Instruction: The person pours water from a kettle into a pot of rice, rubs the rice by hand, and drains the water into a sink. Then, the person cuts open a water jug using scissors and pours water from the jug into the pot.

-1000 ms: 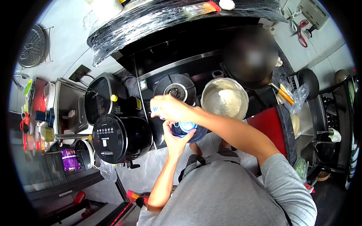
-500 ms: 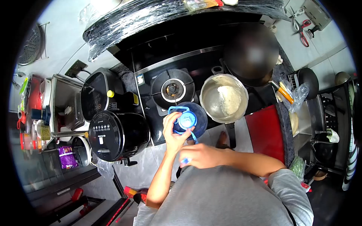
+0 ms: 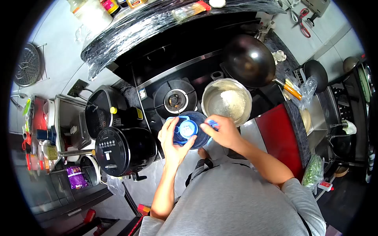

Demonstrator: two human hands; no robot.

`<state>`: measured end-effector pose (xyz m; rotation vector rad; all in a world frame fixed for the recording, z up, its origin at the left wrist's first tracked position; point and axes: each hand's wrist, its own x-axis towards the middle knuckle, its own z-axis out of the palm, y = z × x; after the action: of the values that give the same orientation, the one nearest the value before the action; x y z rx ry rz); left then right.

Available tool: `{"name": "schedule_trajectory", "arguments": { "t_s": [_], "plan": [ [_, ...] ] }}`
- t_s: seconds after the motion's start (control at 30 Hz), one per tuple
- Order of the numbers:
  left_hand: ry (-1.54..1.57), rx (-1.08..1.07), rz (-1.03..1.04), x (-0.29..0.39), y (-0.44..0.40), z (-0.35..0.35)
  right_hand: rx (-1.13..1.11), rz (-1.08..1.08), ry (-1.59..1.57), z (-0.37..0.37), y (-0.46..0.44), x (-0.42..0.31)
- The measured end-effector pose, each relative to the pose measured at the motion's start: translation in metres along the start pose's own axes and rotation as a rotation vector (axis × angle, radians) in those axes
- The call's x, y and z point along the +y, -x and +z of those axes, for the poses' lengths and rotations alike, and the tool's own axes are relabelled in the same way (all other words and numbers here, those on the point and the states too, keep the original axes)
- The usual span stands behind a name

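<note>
A black cooker point(image 3: 130, 155) is standing at the left, beside the stove's burner point(image 3: 176, 101). The left hand point(image 3: 172, 144) is curving half-open around a blue container point(image 3: 188, 129), which is sitting in front of the burner. Just to its right, the right hand point(image 3: 224, 133) is pinching a small blue piece point(image 3: 213, 124); behind, a metal pot point(image 3: 211, 103) is holding pale powder point(image 3: 234, 103), and a dark wok point(image 3: 250, 63) is resting farther right.
</note>
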<state>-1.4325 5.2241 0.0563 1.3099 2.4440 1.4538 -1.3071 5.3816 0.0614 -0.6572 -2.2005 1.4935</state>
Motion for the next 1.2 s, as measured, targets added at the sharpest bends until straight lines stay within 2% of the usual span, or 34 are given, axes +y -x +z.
{"name": "schedule_trajectory", "arguments": {
  "t_s": [0.03,0.07,0.1,0.17,0.23,0.33,0.4,0.43,0.67,0.73,0.83,0.97,1.07,1.13,1.17,1.2],
  "plan": [
    [0.0,-0.005,0.006,0.006,-0.003,-0.004,0.007,-0.014,-0.021,0.008,-0.002,-0.003],
    [-0.103,-0.069,0.051,0.011,-0.006,-0.009,-0.049,0.111,-0.002,0.012,-0.005,-0.006],
    [-0.207,-0.126,0.095,0.014,-0.009,-0.011,-0.047,0.107,-0.002,0.015,-0.006,-0.007],
    [-0.001,-0.118,0.022,0.006,-0.008,-0.006,-0.072,0.0,0.001,0.02,-0.007,-0.008],
    [0.065,-0.105,0.015,0.002,-0.006,-0.003,-0.074,-0.02,-0.011,0.022,-0.011,-0.01],
    [0.15,-0.103,0.001,0.008,-0.01,-0.005,-0.125,-0.016,0.029,0.021,-0.017,-0.009],
    [0.153,-0.09,-0.016,0.01,-0.011,-0.004,-0.189,0.12,0.036,0.018,-0.021,-0.012],
    [0.157,-0.085,-0.03,0.01,-0.011,-0.005,-0.195,0.116,0.041,0.018,-0.021,-0.014],
    [0.191,-0.068,-0.002,0.004,-0.007,-0.007,-0.136,0.192,0.096,0.019,-0.009,-0.02],
    [0.197,-0.067,0.003,0.006,-0.008,-0.007,-0.067,0.239,-0.083,0.024,-0.005,-0.009],
    [0.183,-0.074,0.03,0.012,-0.013,-0.007,-0.047,0.26,-0.185,0.026,0.002,-0.002],
    [0.038,-0.091,0.09,0.015,-0.02,-0.007,-0.06,0.296,-0.057,0.02,0.001,-0.013],
    [0.049,-0.169,0.024,0.015,-0.023,-0.01,-0.002,0.2,-0.058,0.022,0.0,-0.014],
    [0.022,-0.171,0.06,0.014,-0.025,-0.011,0.0,-0.092,0.076,0.02,-0.001,-0.013],
    [-0.003,-0.165,0.086,0.014,-0.024,-0.011,0.003,-0.091,0.073,0.017,-0.002,-0.01],
    [-0.005,-0.167,0.087,0.014,-0.024,-0.009,-0.04,-0.275,0.195,0.013,-0.003,-0.005]
  ]
}}
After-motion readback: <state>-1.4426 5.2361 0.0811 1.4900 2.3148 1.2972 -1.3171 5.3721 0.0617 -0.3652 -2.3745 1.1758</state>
